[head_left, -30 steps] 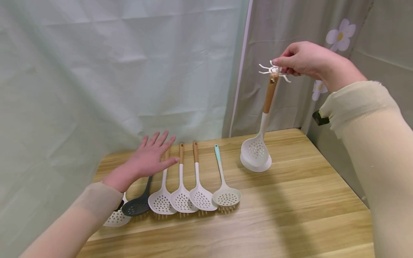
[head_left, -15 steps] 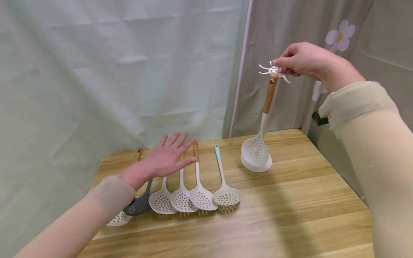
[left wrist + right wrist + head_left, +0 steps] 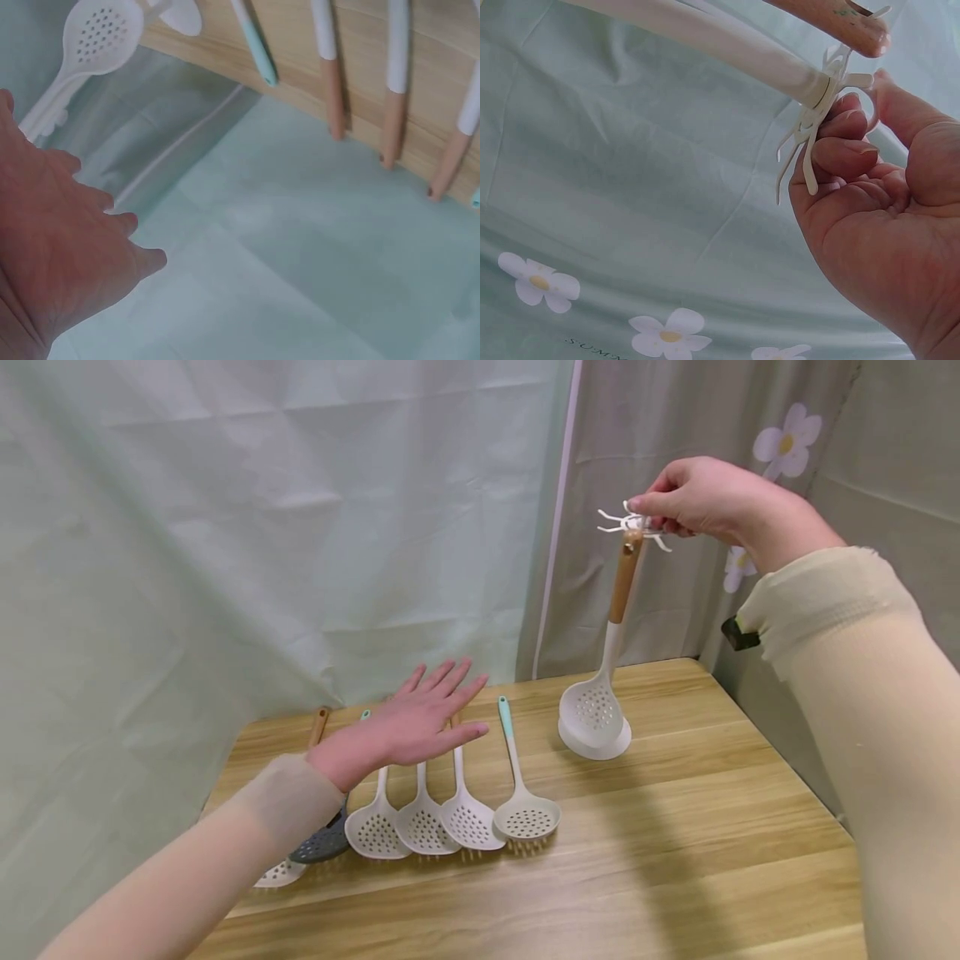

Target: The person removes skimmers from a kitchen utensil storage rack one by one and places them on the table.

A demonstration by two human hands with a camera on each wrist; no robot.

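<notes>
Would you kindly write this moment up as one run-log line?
left hand: open, hovering over row of skimmers | right hand: pinching hook top of white rack | hung skimmer: one on rack | table: wooden

Desk (image 3: 675, 860) smooth light wood-grain, skimmers (image 3: 465, 818) matt plastic with wooden handles, hook rack (image 3: 633, 522) glossy white plastic, curtain (image 3: 262, 527) thin creased cloth.

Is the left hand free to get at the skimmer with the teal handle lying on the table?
Probably yes. The left hand hovers open and holds nothing, just left of the teal-handled skimmer, with nothing between them. The right hand is up at the hook rack, out of the way.
</notes>
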